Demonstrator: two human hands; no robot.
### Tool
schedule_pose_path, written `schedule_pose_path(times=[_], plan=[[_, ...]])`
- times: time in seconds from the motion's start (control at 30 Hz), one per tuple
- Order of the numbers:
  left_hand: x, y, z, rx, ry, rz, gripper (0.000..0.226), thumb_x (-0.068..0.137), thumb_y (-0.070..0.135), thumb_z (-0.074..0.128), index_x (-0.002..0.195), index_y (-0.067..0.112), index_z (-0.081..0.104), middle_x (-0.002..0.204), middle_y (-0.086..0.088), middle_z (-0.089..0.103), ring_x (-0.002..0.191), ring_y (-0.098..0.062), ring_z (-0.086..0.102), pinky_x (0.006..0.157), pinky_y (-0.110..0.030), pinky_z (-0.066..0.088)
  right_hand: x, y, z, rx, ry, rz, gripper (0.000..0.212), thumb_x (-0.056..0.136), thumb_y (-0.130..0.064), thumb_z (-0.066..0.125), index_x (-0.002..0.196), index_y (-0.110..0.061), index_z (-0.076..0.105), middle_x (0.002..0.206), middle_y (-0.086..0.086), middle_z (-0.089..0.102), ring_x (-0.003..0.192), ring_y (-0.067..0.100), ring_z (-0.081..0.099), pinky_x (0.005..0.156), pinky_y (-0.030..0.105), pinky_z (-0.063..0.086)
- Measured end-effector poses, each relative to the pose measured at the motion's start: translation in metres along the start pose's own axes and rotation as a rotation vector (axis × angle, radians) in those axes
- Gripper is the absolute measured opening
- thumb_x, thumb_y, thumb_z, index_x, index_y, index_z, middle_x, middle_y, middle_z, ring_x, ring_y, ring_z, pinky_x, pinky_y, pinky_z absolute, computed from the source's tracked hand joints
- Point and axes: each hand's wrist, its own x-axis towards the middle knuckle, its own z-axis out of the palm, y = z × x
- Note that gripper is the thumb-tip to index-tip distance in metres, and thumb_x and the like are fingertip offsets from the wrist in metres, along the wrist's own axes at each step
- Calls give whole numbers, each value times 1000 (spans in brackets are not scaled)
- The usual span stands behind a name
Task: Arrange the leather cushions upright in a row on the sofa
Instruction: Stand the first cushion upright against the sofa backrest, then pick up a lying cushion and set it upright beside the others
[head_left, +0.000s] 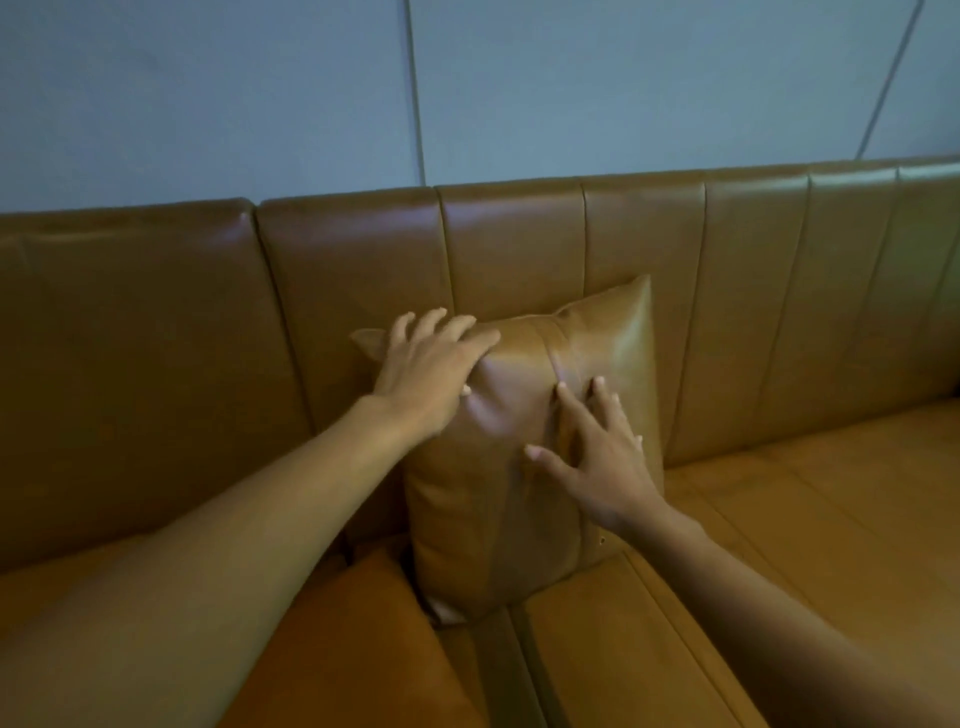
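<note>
A tan leather cushion (498, 499) stands upright on the sofa seat (779, 545), leaning against the sofa's ribbed backrest (519, 244). My left hand (431, 364) rests over the cushion's top left corner, fingers spread across its upper edge. My right hand (597, 452) lies flat on the cushion's front face toward its right side, fingers apart and pressing into the leather. Neither hand is closed around the cushion. Only this one cushion is in view.
The tan leather sofa runs across the whole view, with seat seams (498, 665) below the cushion. A blue-grey panelled wall (467, 93) rises behind the backrest.
</note>
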Motion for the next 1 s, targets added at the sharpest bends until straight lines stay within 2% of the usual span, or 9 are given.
schedule_pose_path(times=[0.07,0.13,0.27,0.47,0.57,0.73,0.87,0.97,1.0], plan=[[-15,-1,21,55,-18,-50,65,103,33,50,159,39,18,171,-4,13,156,-36,5,121,-64,2,-2,-3,23,-20,-12,31,94,92,-65,56,161,-44,-4,170,1,-24,156,29,-20,122,67,8],[-29,-4,40,90,-22,-57,65,105,42,39,160,41,5,172,-4,-2,156,-38,-8,116,-69,-6,-5,-5,36,-32,33,47,98,92,-64,57,160,-43,-9,170,2,-25,155,31,-21,122,66,8],[-41,-14,52,110,18,-14,68,105,47,36,160,40,-2,171,-6,-11,153,-38,-19,115,-67,-12,-7,-9,45,-60,81,76,101,91,-62,59,162,-38,-10,170,6,-24,156,33,-19,122,64,8],[-77,-32,60,37,-18,-28,78,100,49,49,160,41,0,170,-6,-18,153,-36,-22,120,-65,-1,-27,-33,58,2,79,181,98,94,-55,60,163,-33,-7,170,12,-22,157,37,-14,125,57,15],[-113,-52,69,-67,-108,-131,78,98,53,49,160,43,3,168,-3,-25,153,-36,-21,121,-65,3,-51,-45,75,49,31,282,95,95,-53,59,163,-35,-5,171,14,-17,157,39,-5,123,58,21],[-193,-90,86,-221,-337,-345,75,98,60,44,160,43,7,165,1,-33,153,-36,-20,120,-67,7,-96,-59,114,185,-205,486,87,95,-64,49,163,-38,2,172,16,-2,155,42,15,120,58,29],[-260,-114,88,-268,-401,-425,71,97,63,42,160,41,16,166,2,-29,155,-34,-15,121,-63,10,-123,-73,134,233,-412,599,95,84,-80,46,162,-34,20,166,12,33,150,35,32,120,49,30],[-307,-134,86,-290,-382,-417,67,99,64,37,159,41,22,169,3,-22,156,-31,-9,122,-59,13,-141,-91,136,250,-496,555,75,97,-65,44,160,-24,33,162,8,40,148,34,37,118,40,30],[-323,-142,85,-307,-386,-433,65,99,64,35,159,41,23,169,4,-20,157,-29,-8,121,-57,13,-147,-95,137,253,-510,544,75,97,-66,44,158,-23,36,161,8,42,146,34,40,116,40,31]])
